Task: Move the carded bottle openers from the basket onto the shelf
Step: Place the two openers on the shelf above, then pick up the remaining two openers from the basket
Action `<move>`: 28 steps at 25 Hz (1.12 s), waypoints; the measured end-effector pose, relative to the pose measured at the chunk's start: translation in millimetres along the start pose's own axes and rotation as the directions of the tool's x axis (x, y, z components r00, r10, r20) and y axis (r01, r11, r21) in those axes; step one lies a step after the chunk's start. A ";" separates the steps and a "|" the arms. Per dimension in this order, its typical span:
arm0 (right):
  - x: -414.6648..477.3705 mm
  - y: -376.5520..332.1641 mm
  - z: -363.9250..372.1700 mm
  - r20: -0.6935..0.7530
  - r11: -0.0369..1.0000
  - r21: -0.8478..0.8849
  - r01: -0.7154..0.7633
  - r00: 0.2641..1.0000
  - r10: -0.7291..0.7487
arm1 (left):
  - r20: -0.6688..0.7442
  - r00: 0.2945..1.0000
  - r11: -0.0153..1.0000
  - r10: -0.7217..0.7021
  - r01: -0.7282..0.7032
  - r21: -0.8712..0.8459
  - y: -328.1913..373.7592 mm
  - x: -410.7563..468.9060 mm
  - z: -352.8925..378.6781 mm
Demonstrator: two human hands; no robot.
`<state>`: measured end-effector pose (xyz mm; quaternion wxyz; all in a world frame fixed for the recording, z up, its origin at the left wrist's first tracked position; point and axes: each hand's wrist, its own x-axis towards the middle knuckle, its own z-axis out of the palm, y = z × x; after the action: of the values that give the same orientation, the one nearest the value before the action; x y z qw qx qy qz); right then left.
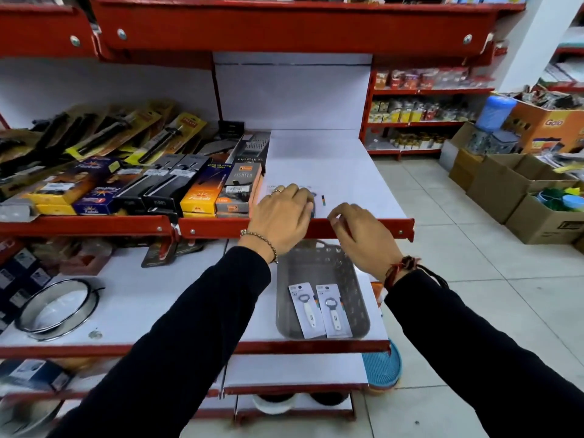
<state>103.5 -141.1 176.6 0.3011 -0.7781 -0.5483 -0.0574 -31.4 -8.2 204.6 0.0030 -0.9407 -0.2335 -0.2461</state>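
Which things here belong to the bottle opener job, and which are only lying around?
Job: grey basket; two carded bottle openers in it; white shelf; carded item under left hand.

Lying about: boxed goods, carded tools, metal ring, cardboard boxes.

Shop: red-edged retail shelves (331,224) stocked with boxed goods (202,191), cardboard stock cartons (512,191) on tiled floor.

Left hand (279,216) hides most of carded opener (311,200).
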 end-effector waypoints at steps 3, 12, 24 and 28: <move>-26.8 13.9 25.1 0.147 0.998 -0.057 -0.003 0.989 0.011 | 0.067 0.998 0.997 0.020 -0.015 -0.078 18.1 -31.9 21.5; -45.4 91.8 129.6 0.499 0.960 -0.142 -0.240 0.820 0.279 | 0.643 0.740 0.921 -0.196 0.364 -0.137 7.8 -48.3 165.1; 5.1 149.8 219.9 0.679 0.930 -0.366 -0.015 0.679 0.278 | 0.812 0.488 0.912 -0.320 0.391 0.124 -26.6 -16.9 286.0; 4.5 155.2 227.3 0.643 0.939 -0.342 -0.041 0.718 0.266 | 0.804 0.497 0.926 -0.326 0.339 0.166 -27.3 -17.2 286.5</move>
<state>188.4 -50.4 -69.0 -0.0402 -0.8245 -0.5372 0.1734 75.6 43.2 -58.2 -0.1592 -0.8830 -0.3825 0.2207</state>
